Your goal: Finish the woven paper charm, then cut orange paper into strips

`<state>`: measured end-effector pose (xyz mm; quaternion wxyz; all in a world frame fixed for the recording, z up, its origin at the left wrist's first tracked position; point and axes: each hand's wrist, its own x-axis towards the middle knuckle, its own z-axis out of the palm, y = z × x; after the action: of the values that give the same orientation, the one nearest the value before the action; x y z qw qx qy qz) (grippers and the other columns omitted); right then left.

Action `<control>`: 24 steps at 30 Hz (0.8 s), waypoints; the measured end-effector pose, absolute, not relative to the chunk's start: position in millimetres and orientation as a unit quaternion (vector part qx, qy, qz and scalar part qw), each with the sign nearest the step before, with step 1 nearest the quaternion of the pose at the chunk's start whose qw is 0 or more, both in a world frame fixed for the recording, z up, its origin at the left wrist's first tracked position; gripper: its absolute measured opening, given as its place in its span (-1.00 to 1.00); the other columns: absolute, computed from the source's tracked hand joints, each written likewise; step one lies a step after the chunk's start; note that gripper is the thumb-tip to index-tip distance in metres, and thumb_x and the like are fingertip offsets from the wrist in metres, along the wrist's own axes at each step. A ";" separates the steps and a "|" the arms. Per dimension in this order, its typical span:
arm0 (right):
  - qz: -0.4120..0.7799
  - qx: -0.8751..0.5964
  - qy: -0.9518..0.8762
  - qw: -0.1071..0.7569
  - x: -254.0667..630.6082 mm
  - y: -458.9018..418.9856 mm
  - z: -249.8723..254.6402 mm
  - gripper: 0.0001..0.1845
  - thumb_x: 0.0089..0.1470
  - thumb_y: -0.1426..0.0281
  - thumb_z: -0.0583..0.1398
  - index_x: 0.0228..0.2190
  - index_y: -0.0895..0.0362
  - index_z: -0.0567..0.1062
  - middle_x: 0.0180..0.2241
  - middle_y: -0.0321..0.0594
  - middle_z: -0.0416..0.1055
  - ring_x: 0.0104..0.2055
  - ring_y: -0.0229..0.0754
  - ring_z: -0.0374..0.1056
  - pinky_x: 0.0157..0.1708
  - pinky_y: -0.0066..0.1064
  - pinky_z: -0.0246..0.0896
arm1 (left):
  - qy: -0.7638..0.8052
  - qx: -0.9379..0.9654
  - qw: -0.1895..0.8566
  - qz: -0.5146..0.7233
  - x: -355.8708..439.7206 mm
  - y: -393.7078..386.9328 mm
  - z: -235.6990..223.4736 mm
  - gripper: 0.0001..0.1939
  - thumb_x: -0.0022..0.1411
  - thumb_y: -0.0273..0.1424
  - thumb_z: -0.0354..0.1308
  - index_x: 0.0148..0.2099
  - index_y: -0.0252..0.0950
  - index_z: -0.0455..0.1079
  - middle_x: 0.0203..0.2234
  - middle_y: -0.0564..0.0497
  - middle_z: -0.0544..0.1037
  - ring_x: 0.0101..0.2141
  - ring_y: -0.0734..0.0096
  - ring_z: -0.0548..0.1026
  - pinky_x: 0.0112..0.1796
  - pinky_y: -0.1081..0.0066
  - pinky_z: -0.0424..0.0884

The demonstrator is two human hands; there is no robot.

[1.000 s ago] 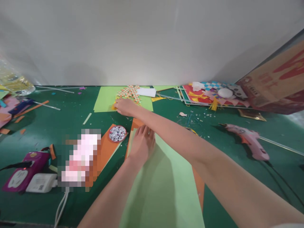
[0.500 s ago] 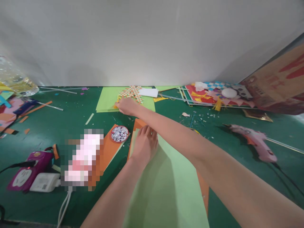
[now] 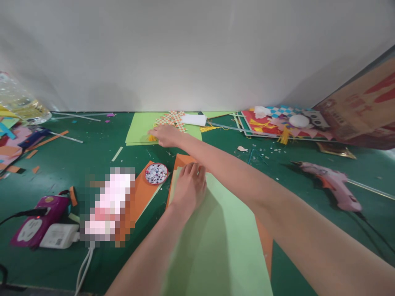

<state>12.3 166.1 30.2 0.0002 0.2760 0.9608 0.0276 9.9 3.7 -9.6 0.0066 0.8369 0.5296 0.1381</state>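
Note:
My left hand (image 3: 189, 187) rests on a large light green paper sheet (image 3: 234, 238) near its far edge, fingers slightly bent and a little apart. Under that sheet an orange sheet (image 3: 265, 246) shows along the sides. My right hand (image 3: 166, 135) reaches across above the left one. Its fingers are closed at a yellow tassel (image 3: 152, 138); the fingertips are partly hidden. Just behind it lies a woven orange-and-white paper piece (image 3: 174, 118) with a white paper strip (image 3: 194, 119), on bright green sheets (image 3: 137, 129).
A round tub of googly eyes (image 3: 156, 173) sits on orange paper (image 3: 145, 197) beside a blurred-out device (image 3: 111, 205). Left are a purple power bank (image 3: 41, 218) and white charger (image 3: 58, 236). Right lie a pink glue gun (image 3: 335, 185), paper crafts (image 3: 277, 121) and a bag (image 3: 364, 102).
The view has shifted slightly, so things appear a little further right. My right hand has moved slightly right from the tassel, showing more of it. My left hand stays on the green sheet.

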 end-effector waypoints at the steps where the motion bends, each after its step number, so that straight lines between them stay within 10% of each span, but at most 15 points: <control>1: 0.029 0.277 0.960 -0.001 13.0 166.7 30.3 -0.50 0.05 0.62 0.00 0.06 0.24 0.25 0.00 0.07 0.35 0.00 0.00 0.30 -0.17 -0.24 0.21 | 0.530 0.837 0.007 0.138 10.0 3.7 -9.6 -0.72 0.22 -0.54 -0.05 -0.02 -0.39 0.28 -0.09 -0.21 0.44 -0.03 0.13 0.38 -0.07 0.19 0.33; 24: 0.093 0.290 0.953 0.004 0.6 160.4 29.3 -0.38 0.11 0.62 -0.03 0.21 0.14 0.08 -0.05 0.02 0.42 -0.06 0.00 0.35 -0.23 -0.28 0.22 | 0.530 0.840 0.005 0.114 11.4 4.9 -9.2 -0.69 0.27 -0.52 -0.08 0.02 -0.41 0.34 -0.04 -0.20 0.45 -0.02 0.13 0.38 -0.02 0.21 0.30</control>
<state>0.6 160.4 29.3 0.0035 0.2898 0.9526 0.0926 11.4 4.9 -9.2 0.0052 0.8403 0.5300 0.1138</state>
